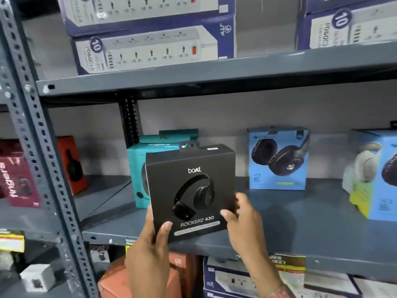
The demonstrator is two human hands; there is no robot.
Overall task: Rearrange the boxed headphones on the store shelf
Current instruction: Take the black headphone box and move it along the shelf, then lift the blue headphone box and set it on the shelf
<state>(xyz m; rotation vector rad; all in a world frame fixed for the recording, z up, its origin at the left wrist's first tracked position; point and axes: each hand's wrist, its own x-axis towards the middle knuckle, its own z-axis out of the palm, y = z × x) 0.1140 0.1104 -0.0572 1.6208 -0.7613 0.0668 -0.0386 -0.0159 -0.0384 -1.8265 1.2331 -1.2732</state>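
A black headphone box (pixel 191 190) printed "boAt Rockerz 430" stands upright at the front of the grey middle shelf (pixel 290 222). My left hand (pixel 154 239) grips its lower left corner, thumb on the front face. My right hand (pixel 242 214) holds its lower right edge. Right behind it sit teal headphone boxes (pixel 137 168), partly hidden. A blue headphone box (pixel 279 158) stands further back to the right, and another blue box (pixel 378 175) sits at the right edge.
Power-strip boxes (pixel 148 48) fill the upper shelf. A red box (pixel 72 164) and a maroon box (pixel 15 177) stand left of the slotted grey upright (pixel 43 147). More boxes (pixel 232 278) lie on the shelf below.
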